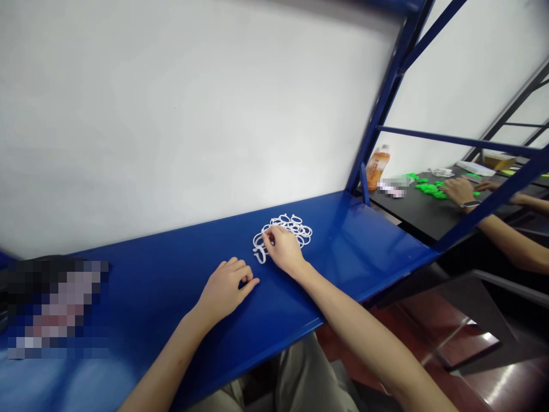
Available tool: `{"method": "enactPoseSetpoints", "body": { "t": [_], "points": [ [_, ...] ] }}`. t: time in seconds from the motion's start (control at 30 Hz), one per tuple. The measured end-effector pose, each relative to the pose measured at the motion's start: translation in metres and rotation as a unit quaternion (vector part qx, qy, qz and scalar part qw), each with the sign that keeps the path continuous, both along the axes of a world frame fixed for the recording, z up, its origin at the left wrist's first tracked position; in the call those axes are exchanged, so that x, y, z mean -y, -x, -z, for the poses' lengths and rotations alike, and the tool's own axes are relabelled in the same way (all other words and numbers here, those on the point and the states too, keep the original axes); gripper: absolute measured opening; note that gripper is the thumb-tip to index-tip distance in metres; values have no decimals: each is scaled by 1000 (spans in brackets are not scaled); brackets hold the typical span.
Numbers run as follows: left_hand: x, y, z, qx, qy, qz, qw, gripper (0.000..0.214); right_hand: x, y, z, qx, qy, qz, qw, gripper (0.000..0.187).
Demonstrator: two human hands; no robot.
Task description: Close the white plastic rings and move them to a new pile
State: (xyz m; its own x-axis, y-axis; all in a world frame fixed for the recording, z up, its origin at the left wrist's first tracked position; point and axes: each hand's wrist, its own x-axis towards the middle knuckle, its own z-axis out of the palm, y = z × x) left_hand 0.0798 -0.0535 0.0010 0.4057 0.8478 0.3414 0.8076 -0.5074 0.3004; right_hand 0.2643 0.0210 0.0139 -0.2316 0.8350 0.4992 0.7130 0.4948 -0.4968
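A heap of several white plastic rings (288, 228) lies on the blue metal shelf (364, 240) near the white wall. My right hand (283, 249) rests on the near left side of the heap, fingers curled onto the rings. My left hand (227, 286) lies on the shelf just left of it, fingers curled under, with nothing visible in it. One loose white ring (259, 256) sits between the two hands.
A blue upright post (377, 109) stands at the shelf's right end. Beyond it is a black table (412, 212) with an orange bottle (377, 165), green pieces (431, 187) and another person's hands (461, 190). A blurred patch (55, 309) covers the left.
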Motion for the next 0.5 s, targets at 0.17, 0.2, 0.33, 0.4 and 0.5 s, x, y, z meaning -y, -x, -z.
{"method": "enactPoseSetpoints", "body": {
  "t": [0.17, 0.2, 0.33, 0.4, 0.5],
  "points": [
    [2, -5, -2, 17, -23, -94, 995, 29, 0, 1, 2, -40, 12, -37, 998, 11],
    [3, -7, -3, 21, -16, -116, 993, 31, 1, 3, 3, -47, 18, -53, 997, 11],
    [5, -11, -9, 44, 22, -202, 978, 40, 11, 11, 3, -75, 51, -115, 989, 15],
    [4, -12, -11, 66, 46, -212, 974, 37, 16, 13, 2, -87, 68, -139, 984, 15],
    [2, -10, -10, 116, 79, -181, 973, 26, 19, 14, 1, -93, 79, -147, 981, 16]
  ]
}}
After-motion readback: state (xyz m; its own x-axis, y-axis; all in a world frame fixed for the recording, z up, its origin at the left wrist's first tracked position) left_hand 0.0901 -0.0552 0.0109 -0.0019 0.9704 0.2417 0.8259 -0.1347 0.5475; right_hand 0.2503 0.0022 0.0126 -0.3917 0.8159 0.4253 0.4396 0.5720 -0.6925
